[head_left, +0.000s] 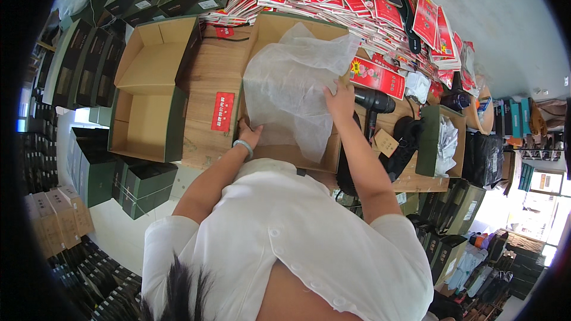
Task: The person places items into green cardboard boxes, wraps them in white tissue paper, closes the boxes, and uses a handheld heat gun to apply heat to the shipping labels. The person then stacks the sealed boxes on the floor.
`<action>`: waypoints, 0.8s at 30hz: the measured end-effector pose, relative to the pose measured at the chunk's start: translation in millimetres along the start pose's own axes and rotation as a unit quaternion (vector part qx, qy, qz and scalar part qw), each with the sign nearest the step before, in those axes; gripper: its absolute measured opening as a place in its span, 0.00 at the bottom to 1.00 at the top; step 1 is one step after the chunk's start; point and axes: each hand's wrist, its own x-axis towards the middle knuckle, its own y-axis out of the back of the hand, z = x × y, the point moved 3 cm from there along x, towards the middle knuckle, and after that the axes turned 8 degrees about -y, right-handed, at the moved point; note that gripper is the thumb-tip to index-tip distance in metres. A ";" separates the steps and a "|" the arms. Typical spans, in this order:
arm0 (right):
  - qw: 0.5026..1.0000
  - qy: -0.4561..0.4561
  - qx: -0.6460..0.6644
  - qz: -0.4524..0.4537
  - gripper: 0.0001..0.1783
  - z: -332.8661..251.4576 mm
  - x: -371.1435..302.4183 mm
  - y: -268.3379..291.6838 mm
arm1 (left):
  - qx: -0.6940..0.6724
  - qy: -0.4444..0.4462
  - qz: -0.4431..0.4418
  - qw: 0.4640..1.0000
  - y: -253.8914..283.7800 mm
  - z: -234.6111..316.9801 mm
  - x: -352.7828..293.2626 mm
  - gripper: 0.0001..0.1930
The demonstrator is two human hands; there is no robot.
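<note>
Here's the left hand (250, 135), thumb and fingers slightly parted at the near left side of a tan-lined, dark green cardboard box (266, 30); whether it grips anything, I can't tell. The right hand (341, 98) is at the other side, its fingers against the edge of a thin, translucent white wrapping sheet (285, 83), and a pinch can't be made out either.

And this is the key relation: the sheet lies in the open box, between the 2 hands and beyond them, its long axis running mostly away from the body. The right hand looks nearer its middle; the left hand sits by its near left part.

Just left of the left hand, a flat red printed packet (223, 112) lies on the wooden table (202, 83). Right of the right hand, there's a black hair dryer (377, 101), then a black shoe (409, 134) with a tan cardboard tag (385, 142).

Farther left of the left hand stands a second open box, green outside and tan inside (148, 116). Well beyond the right hand, red-and-white printed leaflets (389, 15) spread in a deep pile!
</note>
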 end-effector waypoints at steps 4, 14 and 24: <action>0.994 -0.040 -0.100 -0.027 0.22 -22.6 40.3 -30.5 | 0.006 0.015 -0.020 1.000 3.5 -5.3 1.0 0.47; 0.993 -0.064 0.100 0.014 0.13 17.8 33.4 2.5 | -0.015 0.015 -0.028 0.999 3.3 -14.3 4.4 0.35; 0.813 -0.320 0.486 -0.007 0.10 44.1 -104.7 116.6 | -0.108 -0.044 -0.058 0.992 -16.6 -62.5 30.6 0.19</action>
